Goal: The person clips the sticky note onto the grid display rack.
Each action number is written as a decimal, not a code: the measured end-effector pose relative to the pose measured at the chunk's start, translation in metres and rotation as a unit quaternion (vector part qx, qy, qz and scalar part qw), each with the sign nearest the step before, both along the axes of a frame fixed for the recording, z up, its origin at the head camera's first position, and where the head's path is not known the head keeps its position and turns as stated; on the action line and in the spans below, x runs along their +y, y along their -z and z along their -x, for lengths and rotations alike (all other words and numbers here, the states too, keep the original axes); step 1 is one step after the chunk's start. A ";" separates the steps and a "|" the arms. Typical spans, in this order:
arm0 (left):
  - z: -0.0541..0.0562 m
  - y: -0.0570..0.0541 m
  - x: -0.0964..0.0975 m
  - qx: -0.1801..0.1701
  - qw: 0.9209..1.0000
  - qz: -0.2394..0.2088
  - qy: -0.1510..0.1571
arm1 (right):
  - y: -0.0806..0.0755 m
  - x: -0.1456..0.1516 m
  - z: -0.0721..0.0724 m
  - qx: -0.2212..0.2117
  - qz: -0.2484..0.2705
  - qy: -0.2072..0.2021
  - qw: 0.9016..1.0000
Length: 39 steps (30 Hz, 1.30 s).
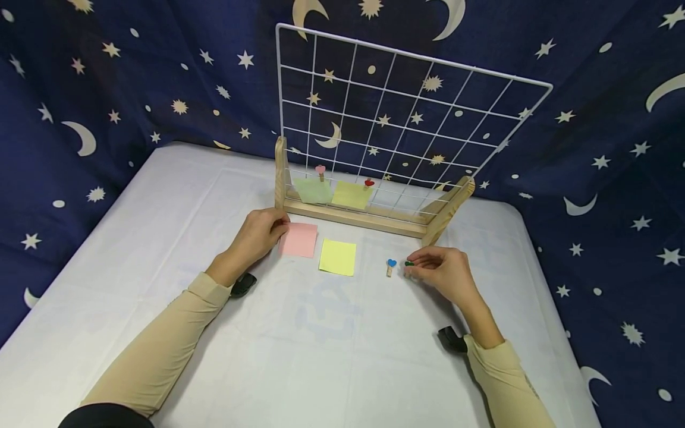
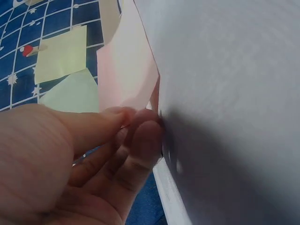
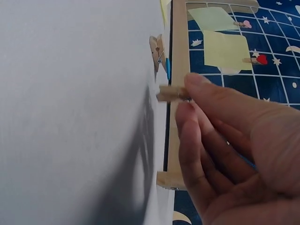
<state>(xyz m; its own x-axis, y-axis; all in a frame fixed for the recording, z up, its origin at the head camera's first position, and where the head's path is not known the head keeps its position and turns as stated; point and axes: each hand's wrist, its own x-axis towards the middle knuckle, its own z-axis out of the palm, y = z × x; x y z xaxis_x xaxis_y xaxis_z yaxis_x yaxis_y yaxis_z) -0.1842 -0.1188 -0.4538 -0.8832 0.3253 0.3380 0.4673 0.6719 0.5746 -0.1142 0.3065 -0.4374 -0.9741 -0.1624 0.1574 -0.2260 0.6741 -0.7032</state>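
My left hand (image 1: 262, 232) pinches the left edge of a pink sticky note (image 1: 299, 240); in the left wrist view the note (image 2: 126, 70) bends up from thumb and fingertips. My right hand (image 1: 444, 270) holds a small wooden clothespin (image 3: 171, 93) with a green heart (image 1: 409, 263) between thumb and fingers. Just left of it lies another clothespin with a blue heart (image 1: 392, 263). A yellow sticky note (image 1: 338, 257) lies between the hands. On the wire grid (image 1: 385, 89), a pink-heart clothespin (image 1: 320, 170) is on a pale green note (image 1: 313, 191) and a red-heart clothespin (image 1: 369, 183) on a yellow note (image 1: 351, 195).
The white grid stands in a wooden base (image 1: 355, 220) with uprights at both ends, right behind the notes. A white cloth (image 1: 257, 356) covers the table. Dark blue fabric (image 1: 176, 53) with moons and stars hangs behind and at both sides.
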 end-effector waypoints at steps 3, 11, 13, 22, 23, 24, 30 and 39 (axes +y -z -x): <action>0.000 0.000 0.000 0.003 1.000 -0.013 -0.005 | -0.001 -0.001 -0.001 0.015 -0.002 0.012 1.000; 0.000 -0.001 0.001 0.000 0.999 -0.035 -0.017 | -0.001 -0.006 -0.001 0.015 -0.001 0.022 1.000; 0.000 -0.001 0.001 0.001 0.999 -0.041 -0.020 | -0.002 -0.006 -0.002 -0.001 -0.001 0.021 1.000; 0.000 -0.002 0.002 -0.002 0.997 -0.077 -0.016 | -0.001 -0.002 -0.002 -0.020 -0.011 0.000 1.000; 0.000 -0.001 0.002 0.000 0.997 -0.080 -0.015 | -0.001 -0.002 -0.001 -0.017 -0.012 -0.002 1.000; 0.000 -0.001 0.002 0.002 0.997 -0.082 -0.013 | 0.000 -0.001 -0.001 -0.015 -0.014 -0.002 1.000; 0.000 -0.002 0.002 0.007 0.996 -0.083 -0.017 | 0.000 0.000 0.000 -0.009 -0.012 0.001 1.000; -0.001 -0.004 0.003 0.040 0.994 -0.094 -0.036 | -0.004 0.000 -0.001 0.035 0.026 0.018 0.999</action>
